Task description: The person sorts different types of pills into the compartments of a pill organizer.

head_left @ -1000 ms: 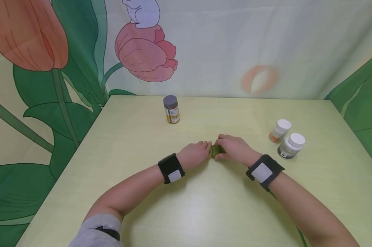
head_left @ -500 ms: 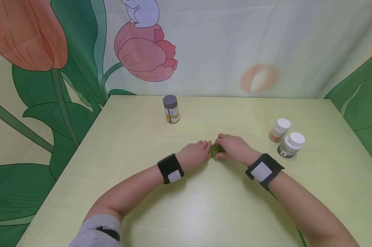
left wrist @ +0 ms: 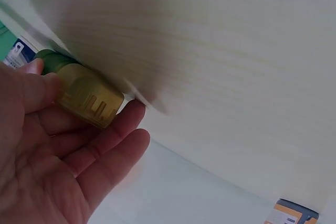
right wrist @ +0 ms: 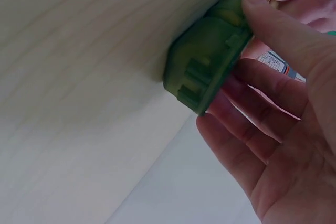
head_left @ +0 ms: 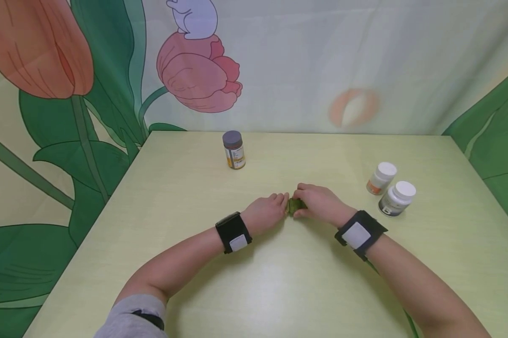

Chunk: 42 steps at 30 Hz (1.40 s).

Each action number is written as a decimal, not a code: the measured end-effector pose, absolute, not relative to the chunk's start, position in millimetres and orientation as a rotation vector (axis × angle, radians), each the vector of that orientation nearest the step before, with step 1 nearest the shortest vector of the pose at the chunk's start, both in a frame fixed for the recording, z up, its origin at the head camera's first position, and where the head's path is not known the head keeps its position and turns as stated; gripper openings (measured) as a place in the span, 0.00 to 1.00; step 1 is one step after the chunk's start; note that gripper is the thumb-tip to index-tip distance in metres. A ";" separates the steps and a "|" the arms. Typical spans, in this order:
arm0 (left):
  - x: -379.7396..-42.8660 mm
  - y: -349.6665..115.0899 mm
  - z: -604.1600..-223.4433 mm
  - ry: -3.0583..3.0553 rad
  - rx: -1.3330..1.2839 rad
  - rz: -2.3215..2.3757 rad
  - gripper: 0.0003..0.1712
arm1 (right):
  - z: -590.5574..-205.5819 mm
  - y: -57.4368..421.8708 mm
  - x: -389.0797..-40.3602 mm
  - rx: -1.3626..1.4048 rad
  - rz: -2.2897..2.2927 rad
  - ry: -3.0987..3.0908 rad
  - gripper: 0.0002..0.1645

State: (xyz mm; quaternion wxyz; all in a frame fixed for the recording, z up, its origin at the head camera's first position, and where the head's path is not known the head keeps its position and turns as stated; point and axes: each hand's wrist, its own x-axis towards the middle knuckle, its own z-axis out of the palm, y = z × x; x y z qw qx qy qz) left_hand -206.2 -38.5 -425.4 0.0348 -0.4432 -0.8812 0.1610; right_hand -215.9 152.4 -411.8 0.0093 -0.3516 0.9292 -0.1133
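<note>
Low over the middle of the table, both hands hold a small two-toned, translucent plastic object whose exact kind I cannot tell. My left hand (head_left: 265, 213) pinches its yellowish end (left wrist: 92, 98), which has raised ridges, between thumb and fingers. My right hand (head_left: 323, 204) grips the green end (right wrist: 202, 69), also ridged, with the thumb on top and fingers along its side. Both ends lie in line and touch; whether they are joined is hidden by the fingers. In the head view only a bit of green plastic (head_left: 296, 205) shows between the hands.
A brown bottle with a dark cap (head_left: 235, 152) stands at the back left of the pale table (head_left: 258, 291). Two white-capped bottles, a smaller one (head_left: 382, 178) and a larger one (head_left: 397, 199), stand close together beyond my right wrist. A printed curtain (head_left: 287, 65) hangs behind.
</note>
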 end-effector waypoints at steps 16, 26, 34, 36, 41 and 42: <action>-260.1 -39.4 -400.6 -3.022 -1.324 -0.328 0.15 | -414.2 152.0 -215.0 -1.055 -0.348 2.901 0.23; -276.9 -32.9 -405.3 -3.051 -1.160 -0.238 0.13 | -414.4 150.4 -214.2 -1.087 -0.321 2.922 0.25; -274.6 -36.2 -407.1 -3.061 -1.134 -0.489 0.16 | -414.1 154.2 -214.4 -1.041 -0.306 2.933 0.29; -273.2 -39.5 -406.2 -3.074 -1.114 -0.624 0.18 | -413.5 154.3 -213.9 -1.024 -0.295 2.927 0.32; -269.5 -53.2 -403.9 -2.998 -1.026 -0.926 0.23 | -412.0 155.2 -211.7 -0.975 -0.290 2.926 0.39; -268.7 -56.5 -403.3 -2.968 -1.001 -0.950 0.24 | -411.2 155.9 -210.8 -0.964 -0.299 2.929 0.39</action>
